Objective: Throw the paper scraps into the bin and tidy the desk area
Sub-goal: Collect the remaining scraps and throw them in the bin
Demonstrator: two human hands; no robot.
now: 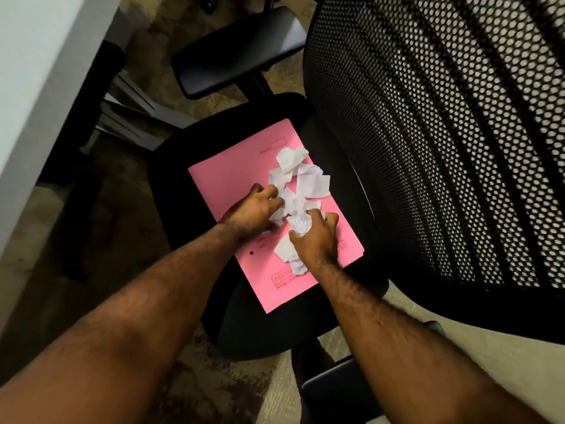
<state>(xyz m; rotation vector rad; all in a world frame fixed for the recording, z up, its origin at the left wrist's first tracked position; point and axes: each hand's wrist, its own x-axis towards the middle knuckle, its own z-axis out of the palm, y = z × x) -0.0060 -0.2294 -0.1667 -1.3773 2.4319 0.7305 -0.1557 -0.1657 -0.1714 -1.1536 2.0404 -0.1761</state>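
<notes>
The white scraps (301, 182) lie on a pink folder (232, 179) on the chair seat (174, 166), and the left hand (253, 211) and right hand (316, 237), fingers curled around some, should squeeze them together so none drop; no bin shows.

Office setting, black mesh-backed swivel chair (428, 148), pink filing folder (241, 179), white desk edge (36, 87)

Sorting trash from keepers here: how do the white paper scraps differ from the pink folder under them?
The paper scraps are white, crumpled and torn into many loose pieces; the pink folder is one flat, intact sheet with printed markings. The scraps lie on top; the folder rests directly on the chair seat. Both look like paper.
</notes>
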